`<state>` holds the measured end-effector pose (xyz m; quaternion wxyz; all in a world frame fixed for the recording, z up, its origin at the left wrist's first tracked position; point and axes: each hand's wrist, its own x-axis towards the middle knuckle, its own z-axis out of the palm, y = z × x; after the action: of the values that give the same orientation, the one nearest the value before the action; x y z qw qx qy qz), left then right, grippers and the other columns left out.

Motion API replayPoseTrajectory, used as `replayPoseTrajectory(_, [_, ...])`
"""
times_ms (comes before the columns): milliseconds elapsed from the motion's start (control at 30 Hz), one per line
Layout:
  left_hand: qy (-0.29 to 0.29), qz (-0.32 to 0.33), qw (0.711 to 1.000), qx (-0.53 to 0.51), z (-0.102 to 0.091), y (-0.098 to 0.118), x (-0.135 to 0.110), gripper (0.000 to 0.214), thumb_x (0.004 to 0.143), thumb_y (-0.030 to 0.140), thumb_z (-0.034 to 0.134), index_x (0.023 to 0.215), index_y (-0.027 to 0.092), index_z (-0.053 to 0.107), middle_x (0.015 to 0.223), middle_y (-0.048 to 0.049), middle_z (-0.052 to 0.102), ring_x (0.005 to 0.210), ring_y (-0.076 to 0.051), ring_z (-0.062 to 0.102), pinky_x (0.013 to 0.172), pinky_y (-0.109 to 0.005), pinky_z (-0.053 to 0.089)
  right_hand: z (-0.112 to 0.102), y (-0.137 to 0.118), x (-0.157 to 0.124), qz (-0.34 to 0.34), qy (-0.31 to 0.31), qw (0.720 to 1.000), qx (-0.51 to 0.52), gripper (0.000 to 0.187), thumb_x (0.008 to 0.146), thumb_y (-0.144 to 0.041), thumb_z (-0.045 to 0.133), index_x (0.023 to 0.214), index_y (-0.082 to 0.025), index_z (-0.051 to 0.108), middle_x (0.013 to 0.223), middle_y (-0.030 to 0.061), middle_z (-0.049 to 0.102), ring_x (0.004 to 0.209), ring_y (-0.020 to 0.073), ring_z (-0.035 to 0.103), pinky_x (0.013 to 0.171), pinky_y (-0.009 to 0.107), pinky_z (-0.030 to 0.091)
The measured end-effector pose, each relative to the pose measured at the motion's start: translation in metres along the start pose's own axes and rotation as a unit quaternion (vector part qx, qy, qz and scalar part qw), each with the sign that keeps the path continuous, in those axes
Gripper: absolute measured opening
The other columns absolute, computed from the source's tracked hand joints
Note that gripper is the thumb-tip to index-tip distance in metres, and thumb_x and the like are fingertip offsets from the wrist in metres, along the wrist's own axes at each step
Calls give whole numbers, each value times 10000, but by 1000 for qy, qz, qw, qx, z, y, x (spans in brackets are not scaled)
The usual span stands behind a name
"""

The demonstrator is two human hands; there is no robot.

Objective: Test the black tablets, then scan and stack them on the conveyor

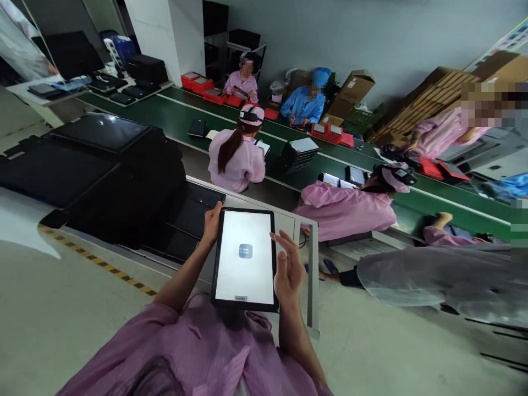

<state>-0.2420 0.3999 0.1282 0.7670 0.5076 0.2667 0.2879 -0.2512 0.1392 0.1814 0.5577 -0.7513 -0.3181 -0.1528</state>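
Observation:
A black-framed tablet (244, 257) with a lit white screen and a small grey-blue icon at its middle stands upright in front of my chest. My left hand (213, 221) grips its upper left edge, fingers wrapped round the frame. My right hand (287, 267) is at the tablet's right edge, fingers spread and stretched out, the fingertips near the screen's upper right part. Pink sleeves cover my upper arms.
A white table edge with a metal leg (311, 264) lies just beyond the tablet. Stacks of black tablets and trays (103, 165) fill the left. Several workers in pink sit along a green conveyor (181, 118). Cardboard boxes (437, 88) stand at the back right.

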Motion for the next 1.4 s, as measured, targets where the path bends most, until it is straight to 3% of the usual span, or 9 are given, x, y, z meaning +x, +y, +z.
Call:
replayPoseTrajectory(267, [8, 81, 994, 77, -5, 2, -4, 675, 949, 669, 716, 553, 243, 373, 535, 57, 356, 556, -110, 356, 539, -271, 255, -6, 0, 7, -64, -43, 995, -56, 352, 1169, -327, 487, 1450, -312, 698, 1337, 83, 814, 1478, 310, 649, 1142, 573, 610])
replayPoseTrajectory(367, [32, 107, 988, 111, -10, 8, -19, 539, 983, 589, 711, 615, 217, 581, 635, 17, 593, 717, -166, 594, 651, -251, 424, -9, 3, 9, -95, -45, 991, -88, 356, 1159, -300, 502, 1454, -313, 701, 1313, 78, 824, 1450, 313, 664, 1175, 599, 588])
replayPoseTrajectory(433, [34, 125, 986, 110, -15, 11, -34, 420, 1014, 561, 680, 822, 202, 784, 896, -35, 798, 974, -226, 732, 855, -278, 540, -11, 3, 11, -112, -44, 987, -108, 362, 1155, -293, 505, 1457, -312, 704, 1309, 80, 826, 1436, 320, 677, 1194, 618, 576])
replayPoseTrajectory(500, [20, 136, 986, 99, -20, 12, -50, 440, 1039, 572, 639, 1021, 197, 867, 1206, -89, 850, 1217, -273, 751, 1064, -341, 554, -14, -1, 13, -131, -46, 982, -124, 368, 1153, -285, 501, 1455, -311, 710, 1288, 78, 834, 1415, 323, 696, 1205, 628, 567])
replayPoseTrajectory(633, [-38, 124, 988, 88, -33, 16, -77, 542, 1036, 649, 627, 1163, 194, 892, 1506, -129, 763, 1465, -325, 666, 1258, -434, 489, -17, -11, 16, -175, -65, 972, -141, 365, 1150, -243, 498, 1415, -315, 739, 1207, 54, 854, 1357, 305, 742, 1215, 618, 553])
replayPoseTrajectory(800, [-90, 101, 985, 106, -43, 23, -96, 565, 1041, 665, 622, 1283, 222, 875, 1581, -109, 718, 1588, -347, 556, 1346, -494, 408, -19, -18, 19, -189, -91, 965, -157, 363, 1166, -285, 487, 1434, -314, 730, 1194, 53, 862, 1419, 311, 715, 1239, 621, 533])
replayPoseTrajectory(933, [-108, 78, 984, 117, -47, 21, -99, 569, 1014, 630, 674, 1378, 222, 831, 1679, -115, 631, 1649, -364, 475, 1362, -519, 384, -25, -17, 23, -206, -169, 949, -170, 359, 1162, -295, 531, 1482, -295, 694, 1162, 32, 875, 1506, 315, 652, 1323, 665, 438])
replayPoseTrajectory(1233, [-123, 84, 976, 158, -55, 11, -103, 702, 912, 580, 785, 1512, 218, 740, 1750, -136, 545, 1669, -388, 438, 1368, -524, 392, -20, -17, 22, -205, -161, 951, -164, 346, 1133, -246, 577, 1441, -309, 721, 1120, 11, 883, 1451, 302, 701, 1358, 677, 403])
replayPoseTrajectory(1400, [-137, 77, 976, 152, -59, 11, -109, 709, 899, 583, 809, 1523, 254, 734, 1774, -122, 516, 1677, -393, 421, 1357, -520, 409, -27, -15, 22, -190, -119, 958, -179, 362, 1134, -220, 550, 1429, -318, 735, 1176, 16, 877, 1345, 297, 770, 1347, 689, 415])
